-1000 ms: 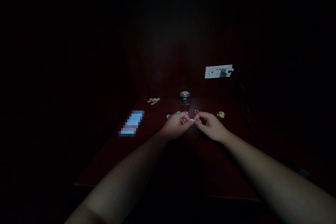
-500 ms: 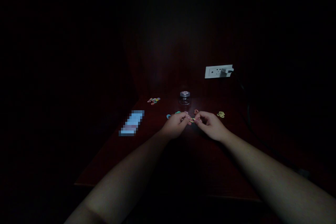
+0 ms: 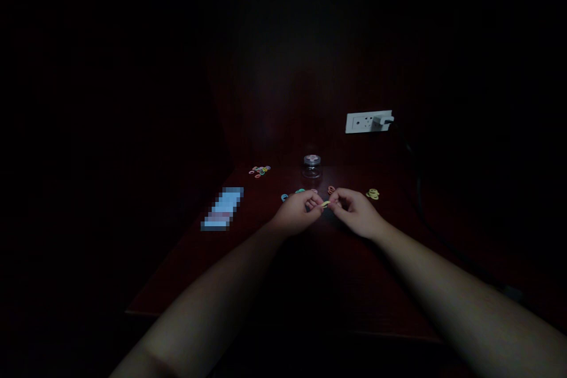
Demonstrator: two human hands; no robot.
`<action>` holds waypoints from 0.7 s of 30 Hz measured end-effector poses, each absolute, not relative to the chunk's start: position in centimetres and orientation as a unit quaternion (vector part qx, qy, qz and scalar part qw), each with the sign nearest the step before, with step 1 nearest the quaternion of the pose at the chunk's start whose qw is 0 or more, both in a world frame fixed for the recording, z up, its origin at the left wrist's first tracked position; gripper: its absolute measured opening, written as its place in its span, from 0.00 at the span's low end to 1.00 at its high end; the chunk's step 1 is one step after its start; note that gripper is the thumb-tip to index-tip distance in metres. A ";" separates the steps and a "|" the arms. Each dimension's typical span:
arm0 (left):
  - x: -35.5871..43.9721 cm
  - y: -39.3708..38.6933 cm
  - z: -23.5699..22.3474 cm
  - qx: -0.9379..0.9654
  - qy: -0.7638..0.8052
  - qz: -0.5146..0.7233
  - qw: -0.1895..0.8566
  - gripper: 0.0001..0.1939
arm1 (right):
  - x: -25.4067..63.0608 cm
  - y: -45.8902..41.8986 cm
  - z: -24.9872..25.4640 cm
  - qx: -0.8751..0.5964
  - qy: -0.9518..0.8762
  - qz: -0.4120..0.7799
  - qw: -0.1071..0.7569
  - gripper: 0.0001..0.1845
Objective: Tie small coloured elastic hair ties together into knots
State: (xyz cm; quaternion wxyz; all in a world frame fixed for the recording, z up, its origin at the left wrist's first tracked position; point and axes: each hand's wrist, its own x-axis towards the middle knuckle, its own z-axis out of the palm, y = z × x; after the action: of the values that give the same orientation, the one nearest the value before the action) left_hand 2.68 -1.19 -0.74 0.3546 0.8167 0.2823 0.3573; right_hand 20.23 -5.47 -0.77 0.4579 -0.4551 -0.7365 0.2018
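The scene is very dark. My left hand (image 3: 297, 211) and my right hand (image 3: 354, 211) meet over a dark red table (image 3: 248, 266), fingers curled. Between their fingertips they pinch a small yellow ring (image 3: 325, 204), which looks like a tiny elastic band. Just beyond the hands lie loose rings: a blue one (image 3: 284, 196), a teal one (image 3: 300, 191) and an orange one (image 3: 331, 189). A yellow cluster of rings (image 3: 372, 194) lies to the right of my right hand.
A small clear jar (image 3: 312, 166) with a lid stands at the back of the table. A pile of mixed coloured rings (image 3: 259, 170) lies back left. A pale blue flat packet (image 3: 222, 208) rests at the left. A white wall socket (image 3: 368, 121) holds a plug with a dark cable.
Both hands stay together at the same spot. The fingers have shifted slightly around the yellow ring, which now shows a little more between them.
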 end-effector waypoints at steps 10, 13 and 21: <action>2.7 -0.7 -1.2 0.811 0.270 0.370 0.363 0.04 | 20.2 -5.6 -0.6 -0.446 -0.749 0.217 0.439 0.09; 2.7 -0.7 -1.2 0.807 0.281 0.372 0.361 0.04 | 20.2 -5.6 -0.7 -0.443 -0.759 0.202 0.433 0.09; 2.6 -1.0 -0.9 0.818 0.295 0.371 0.326 0.05 | 20.4 -5.3 -1.0 -0.449 -0.767 0.187 0.419 0.09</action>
State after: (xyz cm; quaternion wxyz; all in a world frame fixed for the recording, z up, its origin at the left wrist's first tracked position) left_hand 2.60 -1.02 -0.86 0.3261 0.8178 0.2947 0.3715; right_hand 20.42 -5.33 -0.99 0.4192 -0.4485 -0.7669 0.1871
